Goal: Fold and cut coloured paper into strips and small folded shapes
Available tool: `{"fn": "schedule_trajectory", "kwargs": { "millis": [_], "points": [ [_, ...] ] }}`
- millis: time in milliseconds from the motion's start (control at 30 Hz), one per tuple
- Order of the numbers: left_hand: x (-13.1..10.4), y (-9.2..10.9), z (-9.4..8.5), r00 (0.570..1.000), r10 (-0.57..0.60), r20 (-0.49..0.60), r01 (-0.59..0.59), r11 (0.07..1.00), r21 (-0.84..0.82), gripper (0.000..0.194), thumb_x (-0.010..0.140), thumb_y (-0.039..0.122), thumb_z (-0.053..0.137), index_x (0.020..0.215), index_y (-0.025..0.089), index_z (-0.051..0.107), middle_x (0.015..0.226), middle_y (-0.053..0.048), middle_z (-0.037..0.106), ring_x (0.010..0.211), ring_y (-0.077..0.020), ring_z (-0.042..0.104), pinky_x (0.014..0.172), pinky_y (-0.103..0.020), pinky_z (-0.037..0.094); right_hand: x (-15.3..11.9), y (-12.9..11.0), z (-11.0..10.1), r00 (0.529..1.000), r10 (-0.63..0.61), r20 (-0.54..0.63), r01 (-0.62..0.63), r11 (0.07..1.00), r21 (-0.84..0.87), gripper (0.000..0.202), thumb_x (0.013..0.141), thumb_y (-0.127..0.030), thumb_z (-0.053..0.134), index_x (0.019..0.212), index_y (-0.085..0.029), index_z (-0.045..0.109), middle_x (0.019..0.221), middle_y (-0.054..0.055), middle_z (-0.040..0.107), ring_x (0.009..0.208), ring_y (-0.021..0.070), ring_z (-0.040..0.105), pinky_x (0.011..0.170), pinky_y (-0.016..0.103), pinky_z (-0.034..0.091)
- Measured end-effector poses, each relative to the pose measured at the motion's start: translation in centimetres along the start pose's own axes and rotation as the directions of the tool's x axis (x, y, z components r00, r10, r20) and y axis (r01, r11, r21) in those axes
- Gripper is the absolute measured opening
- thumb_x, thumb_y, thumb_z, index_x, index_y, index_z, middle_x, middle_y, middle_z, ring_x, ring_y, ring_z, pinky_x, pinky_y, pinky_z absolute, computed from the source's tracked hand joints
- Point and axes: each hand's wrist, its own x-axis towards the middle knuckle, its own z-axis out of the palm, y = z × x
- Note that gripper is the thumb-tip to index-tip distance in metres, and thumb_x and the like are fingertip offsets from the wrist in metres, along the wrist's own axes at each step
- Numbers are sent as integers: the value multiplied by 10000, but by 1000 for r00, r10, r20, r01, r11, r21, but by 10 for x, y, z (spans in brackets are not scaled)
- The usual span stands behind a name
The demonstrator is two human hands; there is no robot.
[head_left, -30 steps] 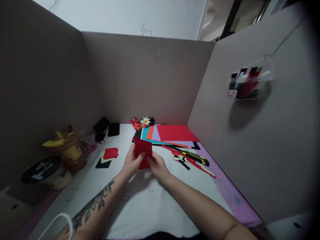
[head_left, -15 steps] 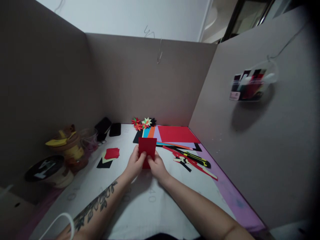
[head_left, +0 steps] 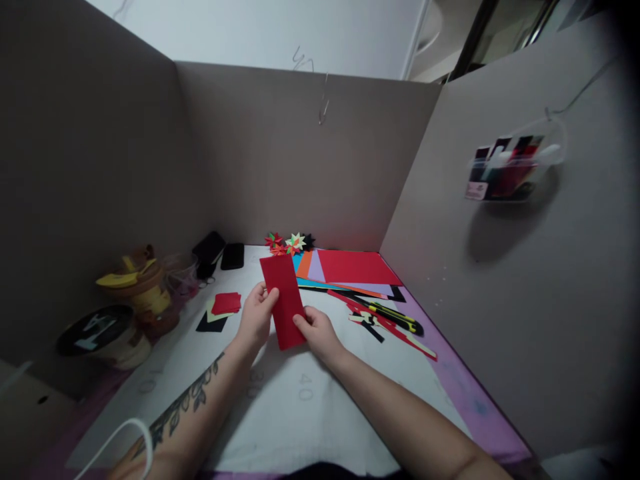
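A long red strip of paper (head_left: 284, 301) is held up over the table, tilted with its top to the left. My left hand (head_left: 257, 313) pinches its left edge, thumb on the near face. Lower on the right edge, my right hand (head_left: 317, 331) grips it the same way; the fingers behind the paper are partly hidden. Left of my hands lie small red paper squares (head_left: 226, 303) on top of pale yellow and black pieces. Folded paper stars (head_left: 295, 243) in red, pale yellow and black stand behind the strip.
Coloured sheets (head_left: 357, 267) are layered at the back right. Before them lie a yellow-and-black cutter (head_left: 397, 318) and paper scraps (head_left: 367, 323). Pots (head_left: 135, 293) and a black phone (head_left: 233, 256) stand along the left. Grey walls enclose the table; a plastic pouch (head_left: 507, 167) hangs on the right.
The red paper has turned from upright to tilted, and more of its length shows. My hands have moved apart, the left now higher on its edge, the right lower.
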Motion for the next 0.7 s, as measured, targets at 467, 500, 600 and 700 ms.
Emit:
{"fn": "schedule_trajectory", "kwargs": {
  "millis": [467,500,600,700],
  "points": [
    [16,11,-30,903,-412,125,429,843,-323,343,859,207,522,1168,73,589,1014,-162,700,819,-209,678,724,-290,538,-19,1,-11,911,280,304,-230,955,-188,286,807,-405,495,663,-167,562,530,-9,566,436,112,514,442,226,401],
    [18,12,-33,900,-420,117,433,831,-349,355,868,199,504,1190,67,575,998,-161,705,815,-204,678,737,-290,537,-19,1,-17,920,233,315,-157,956,-249,260,818,-365,485,669,-170,573,538,-9,567,456,115,523,465,232,416],
    [21,11,-37,886,-446,129,458,798,-392,393,876,183,481,1247,63,533,973,-157,711,817,-207,681,778,-307,533,-13,-1,-33,968,-99,230,190,888,-418,162,825,-225,463,823,-187,621,700,22,618,618,143,569,610,278,469],
    [18,3,-33,849,-500,169,523,757,-391,400,867,177,489,1248,62,531,998,-164,702,855,-223,679,807,-330,530,-5,-2,-41,867,-465,178,485,705,-518,320,794,-145,498,1093,-226,580,1057,91,581,926,201,560,780,350,476]
  ]
}}
